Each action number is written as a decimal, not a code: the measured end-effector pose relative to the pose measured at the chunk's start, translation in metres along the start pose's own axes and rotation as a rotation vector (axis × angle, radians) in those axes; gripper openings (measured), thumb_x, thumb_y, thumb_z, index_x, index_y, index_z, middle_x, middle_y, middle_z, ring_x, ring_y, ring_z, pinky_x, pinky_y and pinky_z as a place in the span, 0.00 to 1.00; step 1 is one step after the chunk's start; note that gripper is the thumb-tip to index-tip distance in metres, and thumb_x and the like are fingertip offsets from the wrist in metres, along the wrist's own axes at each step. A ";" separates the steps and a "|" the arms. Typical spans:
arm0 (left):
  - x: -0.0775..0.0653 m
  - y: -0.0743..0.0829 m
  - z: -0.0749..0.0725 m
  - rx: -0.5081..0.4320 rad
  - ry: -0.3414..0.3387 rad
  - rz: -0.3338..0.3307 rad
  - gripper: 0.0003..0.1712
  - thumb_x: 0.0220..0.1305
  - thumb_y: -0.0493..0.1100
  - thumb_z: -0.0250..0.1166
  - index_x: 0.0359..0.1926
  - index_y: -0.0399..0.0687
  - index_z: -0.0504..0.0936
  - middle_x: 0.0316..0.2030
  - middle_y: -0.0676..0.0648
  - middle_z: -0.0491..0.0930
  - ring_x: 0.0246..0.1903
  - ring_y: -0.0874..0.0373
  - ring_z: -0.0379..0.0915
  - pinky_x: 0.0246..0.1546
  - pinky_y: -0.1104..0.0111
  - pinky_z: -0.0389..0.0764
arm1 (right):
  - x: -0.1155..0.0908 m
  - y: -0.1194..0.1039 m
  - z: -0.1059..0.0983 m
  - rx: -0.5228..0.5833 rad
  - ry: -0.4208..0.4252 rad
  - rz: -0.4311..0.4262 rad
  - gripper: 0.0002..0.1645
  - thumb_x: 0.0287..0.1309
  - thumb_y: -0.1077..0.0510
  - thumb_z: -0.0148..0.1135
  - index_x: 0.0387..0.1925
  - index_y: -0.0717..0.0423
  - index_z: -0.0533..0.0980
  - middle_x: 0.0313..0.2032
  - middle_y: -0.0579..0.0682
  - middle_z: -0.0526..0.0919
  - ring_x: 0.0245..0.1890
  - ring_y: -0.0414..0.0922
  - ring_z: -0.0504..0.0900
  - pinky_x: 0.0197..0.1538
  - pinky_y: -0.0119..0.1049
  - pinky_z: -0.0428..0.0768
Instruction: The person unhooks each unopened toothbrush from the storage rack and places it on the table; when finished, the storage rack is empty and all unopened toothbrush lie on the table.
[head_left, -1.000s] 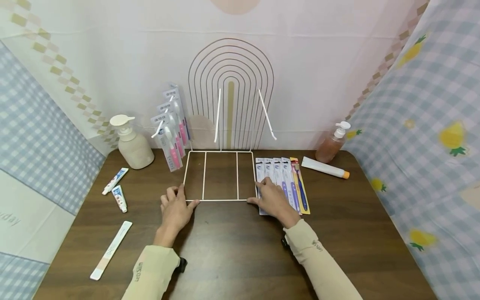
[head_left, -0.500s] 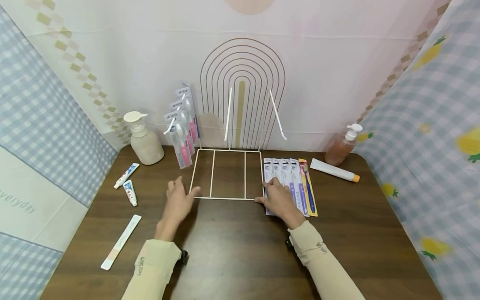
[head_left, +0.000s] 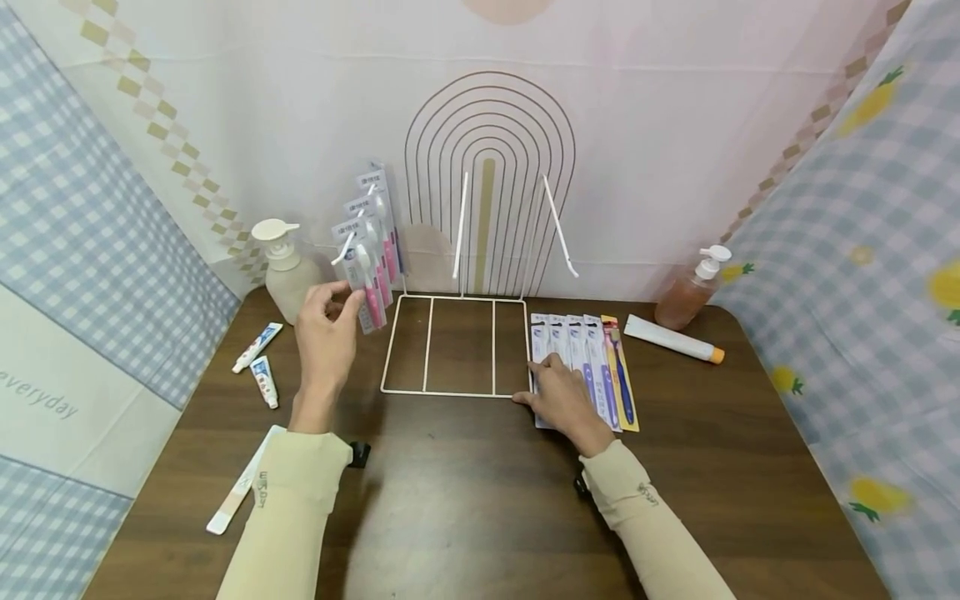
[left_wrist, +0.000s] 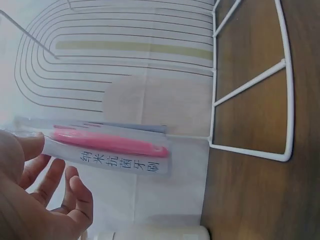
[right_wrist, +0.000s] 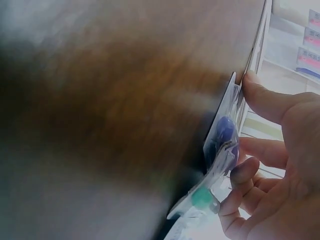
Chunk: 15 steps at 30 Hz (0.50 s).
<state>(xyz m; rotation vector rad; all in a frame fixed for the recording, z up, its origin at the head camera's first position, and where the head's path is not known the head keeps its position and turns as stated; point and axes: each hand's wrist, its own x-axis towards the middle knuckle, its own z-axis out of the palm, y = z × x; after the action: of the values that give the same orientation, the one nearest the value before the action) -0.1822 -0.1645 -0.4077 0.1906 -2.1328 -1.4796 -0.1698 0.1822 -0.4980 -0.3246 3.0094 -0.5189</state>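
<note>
A white wire display rack [head_left: 427,390] stands on the table with long hooks pointing forward. Several packaged pink toothbrushes [head_left: 372,305] hang on its left hook. My left hand [head_left: 327,337] is raised to the lower part of the front package, thumb at its edge; in the left wrist view the fingers [left_wrist: 52,182] curve loosely beside it. Whether they touch the package is hard to tell. My right hand [head_left: 562,392] holds the rack's front right corner between thumb and forefinger. Partly under that hand lie packaged purple toothbrushes [head_left: 592,350], in a row.
A yellow-backed toothbrush package [head_left: 622,375] ends the row. Behind it are a white toothpaste tube [head_left: 667,337] and an amber pump bottle [head_left: 686,296]. At left are a cream pump bottle [head_left: 281,271], two small toothpaste tubes [head_left: 264,382] and a long white sachet [head_left: 243,487].
My left hand has let go of the rack's front left corner and risen to the hanging toothbrush packages. My right hand stays at the right corner. The head view has shifted slightly.
</note>
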 end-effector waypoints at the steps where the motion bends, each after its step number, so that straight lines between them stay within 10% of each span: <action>1: 0.001 0.001 0.000 0.002 0.009 0.004 0.15 0.81 0.37 0.70 0.58 0.27 0.89 0.54 0.29 0.85 0.41 0.70 0.73 0.47 0.79 0.72 | 0.000 0.000 0.000 0.003 0.001 0.000 0.45 0.70 0.41 0.82 0.75 0.65 0.81 0.57 0.62 0.84 0.51 0.56 0.86 0.51 0.52 0.75; 15: 0.002 0.009 0.003 -0.003 -0.001 0.005 0.12 0.81 0.39 0.72 0.53 0.31 0.92 0.46 0.28 0.91 0.36 0.76 0.73 0.42 0.79 0.72 | 0.000 0.001 0.001 0.006 0.009 -0.003 0.44 0.70 0.42 0.82 0.74 0.67 0.81 0.56 0.62 0.85 0.49 0.55 0.86 0.49 0.51 0.74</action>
<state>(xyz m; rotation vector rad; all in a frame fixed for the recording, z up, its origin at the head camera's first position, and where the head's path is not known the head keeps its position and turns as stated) -0.1837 -0.1589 -0.3997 0.1830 -2.1301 -1.4805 -0.1696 0.1824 -0.4993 -0.3271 3.0154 -0.5315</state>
